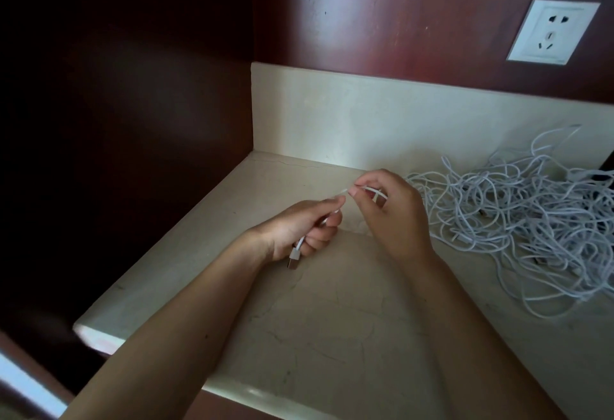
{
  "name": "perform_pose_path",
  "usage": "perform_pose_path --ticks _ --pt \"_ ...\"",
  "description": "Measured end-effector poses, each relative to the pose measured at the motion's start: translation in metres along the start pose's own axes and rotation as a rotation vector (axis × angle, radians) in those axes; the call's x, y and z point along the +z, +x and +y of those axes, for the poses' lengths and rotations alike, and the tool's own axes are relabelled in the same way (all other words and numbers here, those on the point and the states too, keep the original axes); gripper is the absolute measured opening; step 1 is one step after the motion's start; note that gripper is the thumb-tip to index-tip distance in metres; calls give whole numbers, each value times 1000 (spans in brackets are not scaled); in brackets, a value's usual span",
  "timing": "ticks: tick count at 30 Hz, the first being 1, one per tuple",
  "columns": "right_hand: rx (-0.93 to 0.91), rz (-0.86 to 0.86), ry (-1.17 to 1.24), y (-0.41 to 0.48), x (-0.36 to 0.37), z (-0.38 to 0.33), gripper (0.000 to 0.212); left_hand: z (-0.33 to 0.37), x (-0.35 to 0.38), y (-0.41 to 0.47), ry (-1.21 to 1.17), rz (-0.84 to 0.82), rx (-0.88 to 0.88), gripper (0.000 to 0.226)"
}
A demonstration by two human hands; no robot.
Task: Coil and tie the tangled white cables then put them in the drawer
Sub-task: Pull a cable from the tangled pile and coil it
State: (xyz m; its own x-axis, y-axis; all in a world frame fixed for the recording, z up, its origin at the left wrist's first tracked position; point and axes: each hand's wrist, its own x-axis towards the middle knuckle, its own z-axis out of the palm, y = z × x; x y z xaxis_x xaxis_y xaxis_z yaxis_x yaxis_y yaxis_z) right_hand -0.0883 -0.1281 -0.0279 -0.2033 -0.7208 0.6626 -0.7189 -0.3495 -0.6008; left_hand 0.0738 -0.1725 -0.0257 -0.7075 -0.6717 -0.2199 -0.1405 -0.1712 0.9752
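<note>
My left hand (305, 230) was curled round one white cable (343, 191), the fingers closed on the cord so that its metal plug (293, 261) stuck out below my palm. My right hand (393, 213), just beside it and a little farther back, pinched the same cable between thumb and fingertips, and a short loop of it crossed under those fingers. Both hands were over the pale worktop (315, 326), near its back left corner. Right of my right hand lay the pile (518, 220) of tangled white cables, spread loose on the worktop and reaching back to the upstand (365, 114). A dark thing (603, 175) showed at the right edge behind the pile; I could not tell what it was. Higher up, a white socket (553, 32) sat in the red-brown wall (415, 14).
</note>
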Motion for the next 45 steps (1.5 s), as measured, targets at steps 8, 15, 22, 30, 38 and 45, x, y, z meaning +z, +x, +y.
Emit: perform_pose_path --ticks 8,15,22,30,38,45 --pt "93 53 -120 -6 4 -8 3 -5 -3 6 142 298 349 42" --pt "54 -59 -178 -12 13 -8 4 0 -10 10 -322 363 377 42" --pt "3 -264 -126 -17 24 -7 2 4 -17 6 -737 306 343 44" --pt "-111 -417 -204 -18 26 -2 8 2 -29 9 -809 453 329 36" --pt "-75 -477 -80 -14 21 -4 5 2 -38 8 -627 756 402 38" --pt "-181 -425 31 -12 17 -26 10 -2 -27 8 -116 743 292 41"
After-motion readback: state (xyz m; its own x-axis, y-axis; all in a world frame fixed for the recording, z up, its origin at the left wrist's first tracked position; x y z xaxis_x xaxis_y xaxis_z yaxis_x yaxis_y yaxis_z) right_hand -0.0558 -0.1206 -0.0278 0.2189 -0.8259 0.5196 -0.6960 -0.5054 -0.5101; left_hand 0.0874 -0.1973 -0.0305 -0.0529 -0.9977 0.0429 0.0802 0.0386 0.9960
